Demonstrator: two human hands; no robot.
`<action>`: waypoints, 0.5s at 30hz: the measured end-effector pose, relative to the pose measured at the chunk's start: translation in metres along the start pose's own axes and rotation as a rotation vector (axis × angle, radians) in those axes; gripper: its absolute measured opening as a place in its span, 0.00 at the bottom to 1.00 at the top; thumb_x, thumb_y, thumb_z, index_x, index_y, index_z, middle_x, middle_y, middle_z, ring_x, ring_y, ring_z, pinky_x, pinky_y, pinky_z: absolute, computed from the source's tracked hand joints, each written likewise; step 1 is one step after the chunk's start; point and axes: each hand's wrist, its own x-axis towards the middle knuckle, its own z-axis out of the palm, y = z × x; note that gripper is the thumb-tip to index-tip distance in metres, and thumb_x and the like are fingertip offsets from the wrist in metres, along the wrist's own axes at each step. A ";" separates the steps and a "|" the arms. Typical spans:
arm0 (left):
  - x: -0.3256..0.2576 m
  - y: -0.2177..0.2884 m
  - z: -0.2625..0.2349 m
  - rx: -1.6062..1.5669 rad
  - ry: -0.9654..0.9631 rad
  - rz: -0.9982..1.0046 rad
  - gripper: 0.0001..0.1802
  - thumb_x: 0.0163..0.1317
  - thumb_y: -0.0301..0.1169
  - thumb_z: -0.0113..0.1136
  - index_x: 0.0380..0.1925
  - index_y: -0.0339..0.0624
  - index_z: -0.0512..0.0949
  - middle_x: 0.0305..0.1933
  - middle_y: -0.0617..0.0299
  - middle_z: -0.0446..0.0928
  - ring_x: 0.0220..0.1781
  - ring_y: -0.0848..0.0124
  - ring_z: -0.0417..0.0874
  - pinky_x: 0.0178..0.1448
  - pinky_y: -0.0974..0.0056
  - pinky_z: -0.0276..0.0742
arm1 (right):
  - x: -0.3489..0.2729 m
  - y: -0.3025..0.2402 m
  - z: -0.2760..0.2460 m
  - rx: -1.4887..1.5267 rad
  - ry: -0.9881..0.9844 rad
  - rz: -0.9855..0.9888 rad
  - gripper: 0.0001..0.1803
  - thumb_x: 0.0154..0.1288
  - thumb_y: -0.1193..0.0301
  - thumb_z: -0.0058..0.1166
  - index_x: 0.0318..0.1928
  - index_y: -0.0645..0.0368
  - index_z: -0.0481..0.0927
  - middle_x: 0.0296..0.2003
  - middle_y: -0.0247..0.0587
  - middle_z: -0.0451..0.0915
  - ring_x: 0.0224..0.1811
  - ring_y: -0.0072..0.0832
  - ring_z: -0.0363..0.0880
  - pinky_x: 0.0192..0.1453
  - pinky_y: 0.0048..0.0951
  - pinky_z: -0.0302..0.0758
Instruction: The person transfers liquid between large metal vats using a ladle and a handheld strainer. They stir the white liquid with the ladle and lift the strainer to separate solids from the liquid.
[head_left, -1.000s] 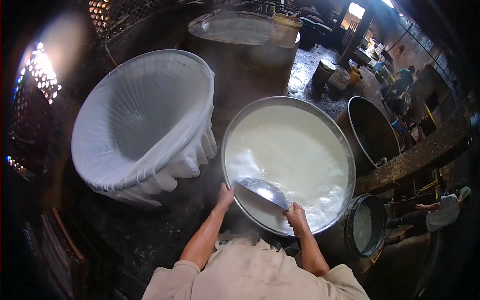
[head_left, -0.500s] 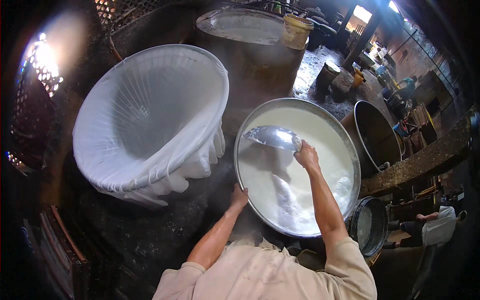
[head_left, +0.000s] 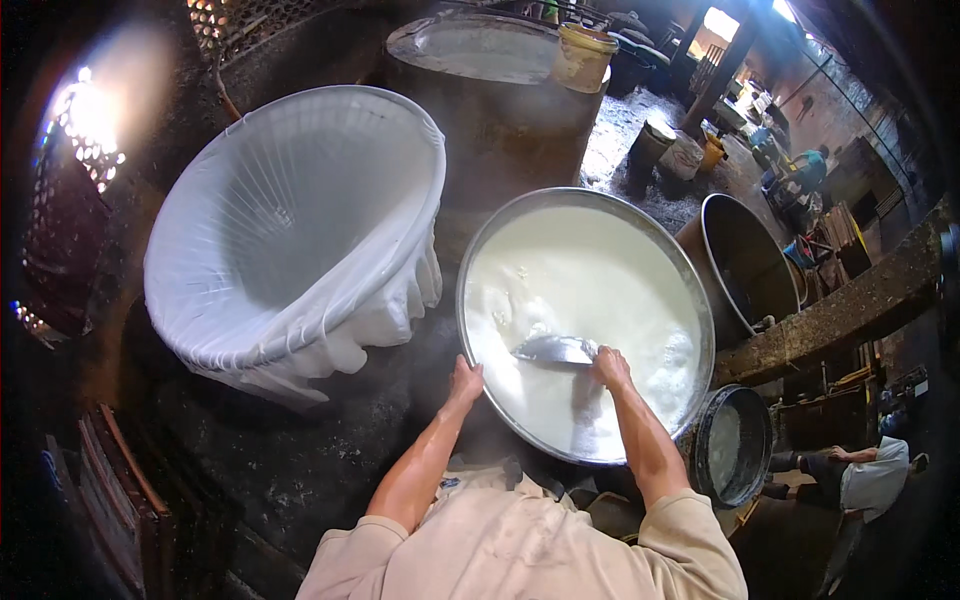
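Observation:
A wide round metal vat filled with creamy white liquid stands in front of me. Its left near rim is gripped by my left hand, fingers curled over the edge. My right hand is closed on the near end of a shiny metal scoop. The scoop sits low at the liquid, its lower part seemingly dipped in, with ripples and froth around it. Left of the vat, a large round container lined with white cloth tilts toward it, the cloth hanging in folds over its rim.
Behind stands a big vat with a yellowish bucket on its edge. At the right are an open metal drum, a wooden beam and a dark tub. Another person is at the far right.
My right hand has lowered the scoop from above the liquid down to its surface, nearer to me. The liquid is now stirred on the left. My left hand stays on the rim.

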 end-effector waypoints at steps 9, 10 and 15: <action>0.009 -0.003 0.003 -0.193 -0.073 -0.107 0.23 0.56 0.33 0.51 0.48 0.31 0.62 0.49 0.40 0.68 0.54 0.50 0.69 0.54 0.56 0.64 | -0.072 0.101 0.017 0.020 -0.049 0.081 0.18 0.45 0.68 0.51 0.37 0.65 0.74 0.35 0.57 0.76 0.42 0.47 0.74 0.46 0.41 0.72; 0.011 -0.006 0.005 -0.163 -0.051 -0.097 0.25 0.56 0.33 0.50 0.50 0.30 0.61 0.50 0.40 0.67 0.55 0.50 0.68 0.55 0.57 0.63 | -0.078 0.112 0.015 0.065 -0.049 0.109 0.17 0.44 0.68 0.51 0.36 0.65 0.74 0.33 0.57 0.76 0.40 0.47 0.75 0.45 0.41 0.72; 0.012 -0.009 0.006 -0.199 -0.045 -0.121 0.27 0.57 0.34 0.49 0.53 0.28 0.58 0.54 0.39 0.64 0.57 0.51 0.66 0.57 0.58 0.62 | -0.119 0.158 -0.035 -0.015 0.023 0.007 0.20 0.39 0.70 0.51 0.38 0.65 0.74 0.33 0.57 0.77 0.37 0.48 0.76 0.45 0.39 0.73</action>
